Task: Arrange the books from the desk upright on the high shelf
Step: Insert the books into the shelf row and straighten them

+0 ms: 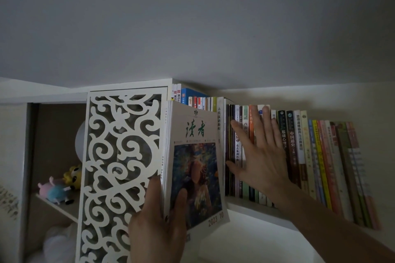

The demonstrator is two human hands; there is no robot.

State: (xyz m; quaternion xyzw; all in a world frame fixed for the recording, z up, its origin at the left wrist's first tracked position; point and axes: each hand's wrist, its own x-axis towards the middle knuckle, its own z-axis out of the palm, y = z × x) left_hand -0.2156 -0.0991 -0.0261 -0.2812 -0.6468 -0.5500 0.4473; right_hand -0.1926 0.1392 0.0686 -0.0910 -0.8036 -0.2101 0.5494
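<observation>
High shelf, magazines being held at the row of books.

Left hand [159, 218] grips a stack of magazines [192, 162] upright by its lower edge, thumb on the front cover, just left of the row of books [299, 151] standing on the high shelf [252, 209]. Right hand [259, 156], fingers straight and spread, presses flat on the spines. Fretwork cabinet door [119, 173] and plush toys [62, 186] at left.

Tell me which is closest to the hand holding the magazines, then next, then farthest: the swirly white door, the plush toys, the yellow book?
1. Swirly white door, touching left hand.
2. Plush toys, farther left, in cabinet.
3. Yellow book, far right on shelf.
</observation>
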